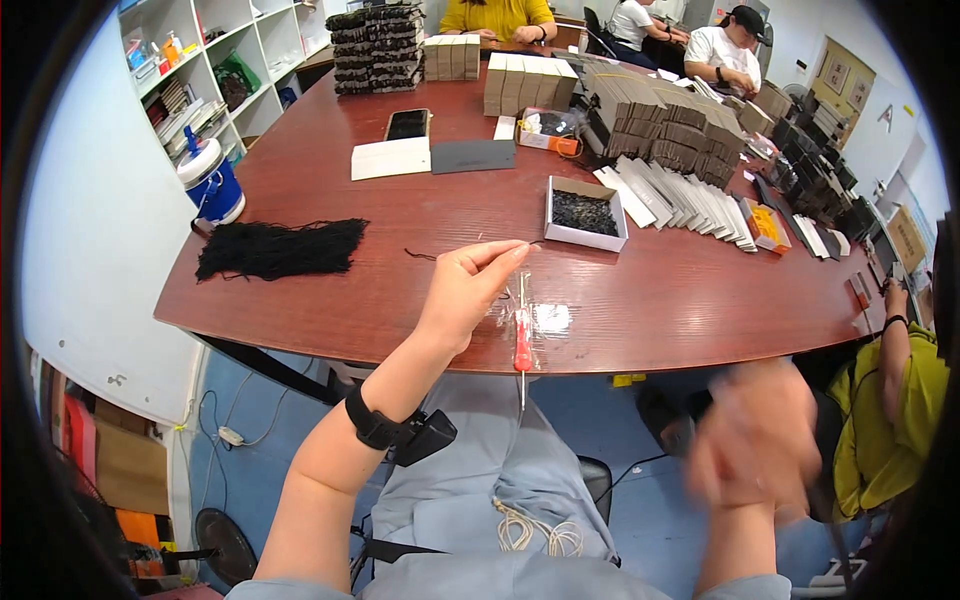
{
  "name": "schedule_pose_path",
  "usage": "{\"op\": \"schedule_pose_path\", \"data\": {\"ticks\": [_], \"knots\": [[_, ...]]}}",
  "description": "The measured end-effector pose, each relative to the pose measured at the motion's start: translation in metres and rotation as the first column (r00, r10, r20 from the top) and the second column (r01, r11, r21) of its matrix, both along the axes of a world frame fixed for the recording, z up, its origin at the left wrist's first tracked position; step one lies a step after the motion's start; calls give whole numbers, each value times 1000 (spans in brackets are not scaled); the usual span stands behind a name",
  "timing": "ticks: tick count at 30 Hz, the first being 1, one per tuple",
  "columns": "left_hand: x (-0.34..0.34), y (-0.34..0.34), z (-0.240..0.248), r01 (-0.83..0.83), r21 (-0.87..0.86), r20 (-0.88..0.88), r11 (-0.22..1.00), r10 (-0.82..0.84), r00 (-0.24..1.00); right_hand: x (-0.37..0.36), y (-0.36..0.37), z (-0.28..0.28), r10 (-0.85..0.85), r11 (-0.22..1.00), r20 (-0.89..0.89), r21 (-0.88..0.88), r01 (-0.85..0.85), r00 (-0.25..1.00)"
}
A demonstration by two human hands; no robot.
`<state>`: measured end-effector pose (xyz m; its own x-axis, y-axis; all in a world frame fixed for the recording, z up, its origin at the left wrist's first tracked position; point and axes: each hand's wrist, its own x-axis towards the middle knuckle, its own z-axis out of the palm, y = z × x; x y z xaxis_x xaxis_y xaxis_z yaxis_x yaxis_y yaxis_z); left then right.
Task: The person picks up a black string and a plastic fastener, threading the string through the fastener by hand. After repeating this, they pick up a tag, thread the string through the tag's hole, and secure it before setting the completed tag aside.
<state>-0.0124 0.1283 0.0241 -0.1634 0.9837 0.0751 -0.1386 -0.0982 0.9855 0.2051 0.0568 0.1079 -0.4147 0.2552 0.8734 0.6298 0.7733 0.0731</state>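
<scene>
Cord (420,254), thin and black, is showing on both sides of my left hand (462,290); my thumb and first finger are pressing together at their tips, and a dark bit of it is poking out past them toward the white box (590,240); so my left grip is closing on that cord, over the near part of the red-brown table (640,310).

My right hand (755,440) is looking all blurry, off past the near edge and to the right; I am not able to tell how far its fingers are bending, or if it is holding anything.

Just below my left hand, a red tool (523,342) is lying with its metal end sticking out over the edge; clear film (540,312) is shining beside it; black bits (583,212) are filling the white box.

Over on the left, a black bundle (282,249) of strings is resting flat, near a blue jug (213,182); farther back, a phone (408,124) is lying by a white card (391,159) and a grey card (473,156); on the right, white strips (690,200) are leaning in a row; a person (497,18) in yellow is sitting across from me.
</scene>
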Motion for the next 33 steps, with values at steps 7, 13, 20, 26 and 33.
{"op": "schedule_pose_path", "data": {"ticks": [7,13,20,26,33], "knots": [[3,1,-23,19,29,174,999,-24,984,-33,226,-77,-32,929,159,-361,88,987],[2,0,-25,38,18,224,999,-41,974,-56,254,-93,110,673,296,-724,148,949],[1,0,-24,-18,56,202,998,6,979,-58,240,-77,-51,692,118,-712,120,992],[-1,2,-29,-6,72,189,997,-7,982,-55,246,-95,-13,804,265,-571,168,964],[0,2,-29,-9,88,204,996,-9,979,-54,255,-92,-32,706,90,-703,86,995]]}}
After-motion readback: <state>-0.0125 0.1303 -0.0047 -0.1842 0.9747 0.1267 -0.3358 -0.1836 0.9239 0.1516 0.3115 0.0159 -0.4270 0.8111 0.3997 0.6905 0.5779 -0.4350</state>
